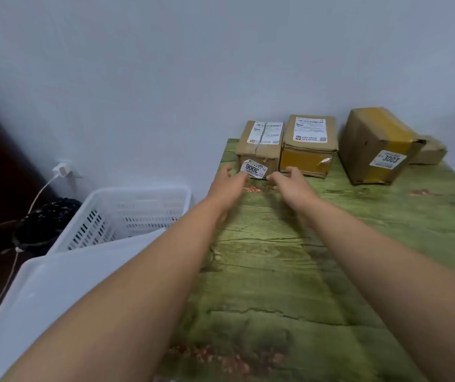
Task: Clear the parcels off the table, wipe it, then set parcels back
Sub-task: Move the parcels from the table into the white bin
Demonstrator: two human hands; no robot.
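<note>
Where the 3006 parcel [259,148] sits, both hands' fingers [281,175] loosely spread, empty, just short of its front.

Green table [289,271] bears four cardboard parcels [307,144].

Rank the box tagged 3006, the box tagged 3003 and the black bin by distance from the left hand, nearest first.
1. Box tagged 3006: right at the left hand's fingertips.
2. Box tagged 3003: far right, by the wall.
3. Black bin: on the floor, left of the table.
</note>
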